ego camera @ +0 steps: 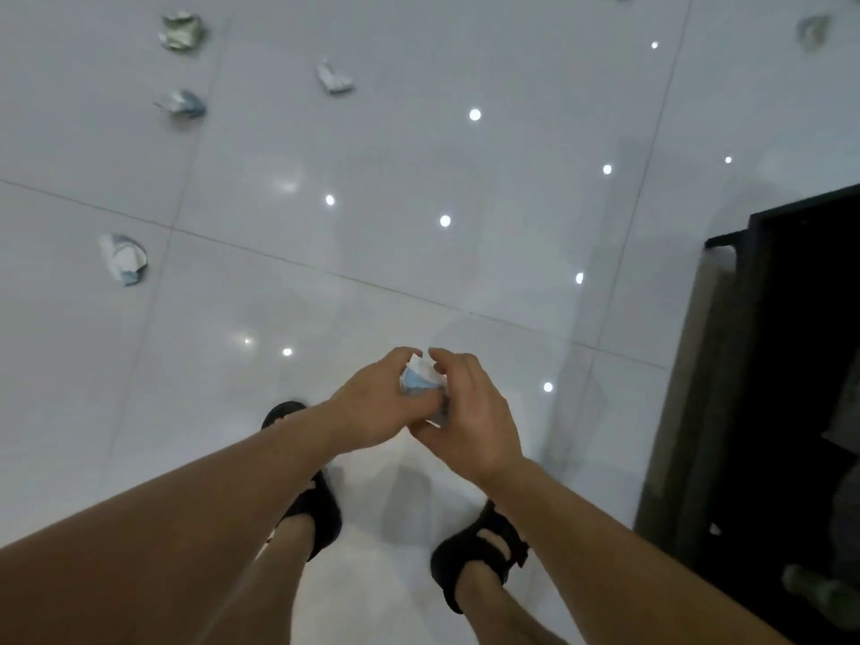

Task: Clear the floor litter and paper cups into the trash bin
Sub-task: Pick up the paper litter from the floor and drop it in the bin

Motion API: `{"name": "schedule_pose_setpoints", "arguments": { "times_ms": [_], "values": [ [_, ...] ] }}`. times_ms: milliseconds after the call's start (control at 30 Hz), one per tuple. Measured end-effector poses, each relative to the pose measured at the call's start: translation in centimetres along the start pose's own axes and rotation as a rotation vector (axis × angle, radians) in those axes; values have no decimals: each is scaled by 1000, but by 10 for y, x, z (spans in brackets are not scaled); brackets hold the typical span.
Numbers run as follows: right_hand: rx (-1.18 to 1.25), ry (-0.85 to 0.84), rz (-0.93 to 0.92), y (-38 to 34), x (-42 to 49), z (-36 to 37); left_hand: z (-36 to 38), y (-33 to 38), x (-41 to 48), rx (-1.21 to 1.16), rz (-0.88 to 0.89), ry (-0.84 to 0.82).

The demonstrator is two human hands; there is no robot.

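You hold a crumpled white-and-blue paper wad (416, 381) between both hands in front of you, above your black sandals (479, 547). Your left hand (372, 402) curls its fingers round the wad from the left. Your right hand (470, 412) cups it from the right and below, fingers bent against it, and the two index tips nearly meet over the top. Both hands grip the same piece, so neither is free.

The trash bin does not show, so I cannot tell you which way the wad has to travel. For the next pick-up, what matters is that most of the remaining litter lies ahead and to your left on the glossy white tiled floor (419, 179). The nearest is a white-and-blue crushed paper piece (124, 258), forward-left of your left hand and well apart from it, so the left hand is the closer one. Beyond it lie a grey-blue crumpled scrap (184, 104) and a greenish crumpled wrapper (181, 32), one behind the other along the left. A small white crumpled scrap (334, 77) lies to their right, near the middle. One more greyish crumpled piece (812, 31) sits far off at the upper right.

On your right, a tall dark piece of furniture (791, 365) stands near your right arm, and its edge limits any swing on that side. Ahead and to the left the tiles give open room to step. My judgement is to pass the wad into the right hand and keep the left free for the nearest piece.
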State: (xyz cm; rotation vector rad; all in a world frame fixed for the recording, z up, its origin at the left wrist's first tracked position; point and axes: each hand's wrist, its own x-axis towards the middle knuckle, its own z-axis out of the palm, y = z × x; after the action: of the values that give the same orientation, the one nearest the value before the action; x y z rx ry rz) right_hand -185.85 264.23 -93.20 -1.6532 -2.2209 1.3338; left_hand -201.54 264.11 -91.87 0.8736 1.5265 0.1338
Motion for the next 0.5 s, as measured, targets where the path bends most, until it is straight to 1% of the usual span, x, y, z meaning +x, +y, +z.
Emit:
{"name": "schedule_pose_setpoints", "arguments": {
  "times_ms": [100,233,333,433,500],
  "values": [
    [-19,8,-123,-64,3,-27,-36,21,-44,-116,12,104],
    [-114,-80,-190,-135,10,-27,-84,11,-97,-227,-22,203],
    [-236,-161,-210,-179,22,-10,-122,-25,-132,-287,-76,291],
    [-393,-309,-189,-217,39,16,-161,-76,-171,-344,-191,352],
    [-470,-375,-162,-245,52,34,-189,-111,-197,-372,-259,390]
  ]
}}
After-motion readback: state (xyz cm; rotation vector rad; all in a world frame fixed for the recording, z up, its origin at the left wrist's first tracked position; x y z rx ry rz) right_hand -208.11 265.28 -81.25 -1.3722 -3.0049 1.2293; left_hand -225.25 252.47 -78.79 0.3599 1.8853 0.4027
